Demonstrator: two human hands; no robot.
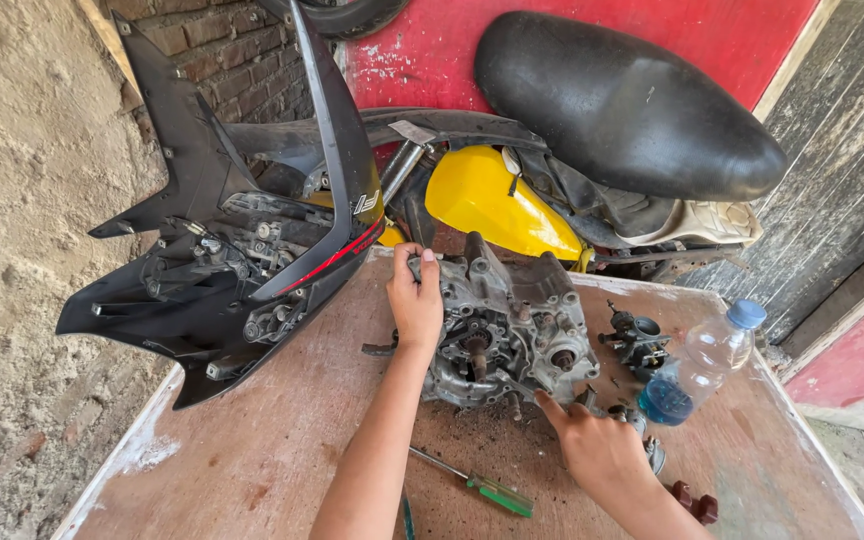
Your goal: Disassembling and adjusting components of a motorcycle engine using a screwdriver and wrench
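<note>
A grimy grey engine crankcase (pixel 512 320) lies in the middle of a worn wooden table (pixel 282 450). My left hand (pixel 415 300) grips its upper left edge, fingers curled over the casing. My right hand (pixel 597 445) rests at its lower right corner, fingertips touching the metal. Gears and shaft ends show in the open face of the case between my hands.
A green-handled screwdriver (pixel 477 485) lies near my left forearm. A carburettor (pixel 637 340) and a tilted plastic bottle of blue liquid (pixel 702 360) are at the right. Black fairing panels (pixel 242 240) overhang the left; a yellow tank (pixel 497 205) and black seat (pixel 627 100) stand behind.
</note>
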